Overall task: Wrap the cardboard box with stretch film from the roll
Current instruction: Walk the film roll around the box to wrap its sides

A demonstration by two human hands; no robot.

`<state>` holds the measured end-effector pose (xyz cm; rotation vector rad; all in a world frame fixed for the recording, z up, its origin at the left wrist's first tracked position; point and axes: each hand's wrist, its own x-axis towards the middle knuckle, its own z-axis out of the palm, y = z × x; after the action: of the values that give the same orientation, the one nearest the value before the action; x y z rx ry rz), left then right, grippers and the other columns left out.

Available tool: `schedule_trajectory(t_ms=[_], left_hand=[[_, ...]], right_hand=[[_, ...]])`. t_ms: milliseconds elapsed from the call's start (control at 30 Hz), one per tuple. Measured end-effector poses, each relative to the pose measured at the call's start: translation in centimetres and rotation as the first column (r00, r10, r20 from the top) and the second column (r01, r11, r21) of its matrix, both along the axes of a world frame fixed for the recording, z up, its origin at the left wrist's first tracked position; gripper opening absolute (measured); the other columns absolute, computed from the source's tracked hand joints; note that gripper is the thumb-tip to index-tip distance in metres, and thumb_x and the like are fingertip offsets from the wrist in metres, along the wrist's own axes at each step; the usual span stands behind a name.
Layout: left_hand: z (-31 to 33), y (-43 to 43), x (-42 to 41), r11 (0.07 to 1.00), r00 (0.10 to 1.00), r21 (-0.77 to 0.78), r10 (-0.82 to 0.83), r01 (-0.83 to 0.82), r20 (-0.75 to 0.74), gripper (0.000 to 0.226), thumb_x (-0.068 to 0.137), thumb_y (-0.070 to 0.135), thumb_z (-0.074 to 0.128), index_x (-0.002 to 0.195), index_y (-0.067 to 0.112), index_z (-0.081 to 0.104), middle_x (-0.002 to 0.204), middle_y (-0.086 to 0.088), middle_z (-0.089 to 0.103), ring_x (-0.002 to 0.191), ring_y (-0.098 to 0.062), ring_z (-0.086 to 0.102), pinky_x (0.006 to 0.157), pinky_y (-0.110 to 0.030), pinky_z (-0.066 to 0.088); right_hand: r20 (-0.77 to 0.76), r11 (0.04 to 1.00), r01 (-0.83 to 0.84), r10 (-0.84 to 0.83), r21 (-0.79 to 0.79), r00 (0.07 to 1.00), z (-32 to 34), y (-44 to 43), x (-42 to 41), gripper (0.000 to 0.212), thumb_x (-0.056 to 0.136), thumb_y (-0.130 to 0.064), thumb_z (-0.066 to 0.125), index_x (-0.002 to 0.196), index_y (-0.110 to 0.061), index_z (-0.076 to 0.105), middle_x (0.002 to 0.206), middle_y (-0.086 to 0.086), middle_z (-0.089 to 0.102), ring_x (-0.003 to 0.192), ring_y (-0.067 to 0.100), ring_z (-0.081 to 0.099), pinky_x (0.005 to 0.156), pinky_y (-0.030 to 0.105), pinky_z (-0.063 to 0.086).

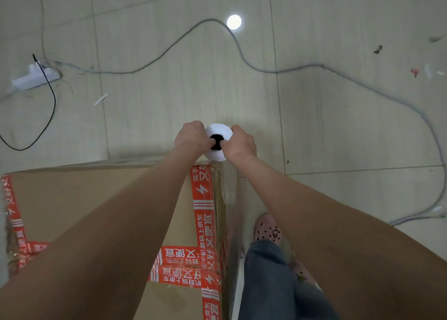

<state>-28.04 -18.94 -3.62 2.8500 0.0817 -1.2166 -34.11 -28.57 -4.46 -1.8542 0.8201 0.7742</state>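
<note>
Left hand [191, 137] and right hand [242, 143] fingers curled tight on the roll [218, 129], thumbs at its dark core, held end-on just past the cardboard box [72, 203] far right corner; probably light, stiff, film clingy, so grip the core end, not the film.

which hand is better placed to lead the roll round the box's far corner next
Left, probably. Both hands grip the roll at the far right corner of the cardboard box. The left hand is on the side facing the box's far edge, so it can lead; the right hand would follow.
</note>
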Motion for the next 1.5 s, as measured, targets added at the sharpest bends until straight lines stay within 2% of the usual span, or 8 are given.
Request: schedule_trajectory(t_ms=[133, 333, 467, 767, 1000, 1233, 1333, 1500], left_hand=[[0.1, -0.3, 0.5, 0.974, 0.975, 0.025, -0.224, 0.223, 0.009, 0.043, 0.086, 0.017, 0.056, 0.129, 0.02, 0.051, 0.114, -0.009, 0.061, 0.103, -0.028, 0.06, 0.073, -0.032, 0.046], [-0.4, -0.1, 1.0, 0.958, 0.959, 0.049, -0.282, 0.282, 0.001, 0.047, 0.09, 0.016, 0.051, 0.136, 0.028, 0.049, 0.125, -0.009, 0.059, 0.113, -0.027, 0.057, 0.088, -0.035, 0.048], [-0.5, -0.9, 1.2, 0.964, 0.965, 0.044, -0.263, 0.263, -0.004, 0.039, 0.089, 0.016, 0.052, 0.128, 0.022, 0.056, 0.118, -0.008, 0.061, 0.107, -0.026, 0.06, 0.075, -0.031, 0.045], [-0.9, 1.4, 2.7, 0.973, 0.973, 0.029, 0.226, -0.228, 0.052, 0.024, 0.083, 0.021, 0.06, 0.1, 0.005, 0.064, 0.101, -0.015, 0.067, 0.095, -0.032, 0.064, 0.071, -0.03, 0.047], [-0.9, 4.7, 3.1, 0.718, 0.718, -0.08, 0.695, -0.691, 0.03, 0.034, 0.086, 0.027, 0.065, 0.1, -0.003, 0.063, 0.09, -0.018, 0.069, 0.057, -0.028, 0.067, 0.056, -0.034, 0.058], [0.2, 5.0, 4.6, 0.951, 0.951, 0.033, 0.307, -0.308, 0.046, 0.039, 0.087, 0.027, 0.06, 0.121, 0.01, 0.054, 0.116, -0.014, 0.062, 0.107, -0.032, 0.058, 0.076, -0.035, 0.044], [-0.1, 4.7, 4.6, 0.982, 0.981, 0.008, 0.187, -0.187, 0.047, 0.055, 0.09, 0.015, 0.053, 0.142, 0.023, 0.039, 0.13, -0.01, 0.055, 0.12, -0.028, 0.051, 0.088, -0.038, 0.046], [-0.5, 4.8, 5.0, 0.995, 0.994, -0.006, 0.101, -0.101, 0.047, 0.052, 0.093, 0.015, 0.046, 0.143, 0.027, 0.039, 0.129, -0.007, 0.056, 0.119, -0.027, 0.053, 0.091, -0.037, 0.046]], right_hand=[[0.071, 0.989, -0.145, 0.146, -0.026, 0.987, 0.1, 0.6, 1.2, 0.042, 0.089, -0.012, 0.052, 0.131, -0.018, 0.05, 0.122, 0.011, 0.059, 0.113, 0.03, 0.055, 0.086, 0.032, 0.043], [-0.094, 0.988, 0.051, -0.038, 0.143, 0.995, -0.7, 0.5, 0.7, 0.068, 0.083, -0.028, 0.068, 0.14, -0.014, 0.034, 0.13, 0.011, 0.051, 0.115, 0.029, 0.053, 0.081, 0.03, 0.041], [-0.107, 0.997, -0.014, 0.022, 0.078, 0.994, -0.6, 0.0, 1.4, 0.053, 0.089, -0.022, 0.06, 0.136, -0.013, 0.038, 0.128, 0.015, 0.054, 0.115, 0.031, 0.053, 0.082, 0.031, 0.041], [0.085, 0.964, -0.251, 0.244, 0.084, 0.966, -0.3, 0.3, 5.7, 0.054, 0.087, -0.011, 0.058, 0.139, -0.017, 0.044, 0.132, 0.009, 0.054, 0.12, 0.027, 0.051, 0.099, 0.033, 0.042], [-0.039, 0.943, -0.242, 0.257, 0.227, 0.966, -1.1, 1.8, 7.3, 0.061, 0.088, -0.035, 0.064, 0.14, -0.014, 0.039, 0.133, 0.008, 0.053, 0.119, 0.027, 0.053, 0.081, 0.026, 0.038], [-0.176, 0.957, -0.191, 0.231, 0.219, 0.957, -1.0, 4.4, 8.9, 0.048, 0.087, -0.022, 0.062, 0.128, -0.004, 0.045, 0.121, 0.017, 0.056, 0.098, 0.035, 0.063, 0.081, 0.047, 0.056], [-0.203, 0.954, -0.19, 0.239, 0.23, 0.95, -1.3, 4.7, 9.6, 0.049, 0.085, -0.017, 0.063, 0.13, -0.006, 0.045, 0.12, 0.016, 0.058, 0.095, 0.032, 0.064, 0.077, 0.045, 0.058], [-0.259, 0.969, -0.104, 0.162, 0.224, 0.952, -1.9, 4.6, 9.5, 0.052, 0.086, -0.023, 0.068, 0.13, -0.01, 0.043, 0.117, 0.012, 0.059, 0.092, 0.026, 0.064, 0.072, 0.037, 0.06]])
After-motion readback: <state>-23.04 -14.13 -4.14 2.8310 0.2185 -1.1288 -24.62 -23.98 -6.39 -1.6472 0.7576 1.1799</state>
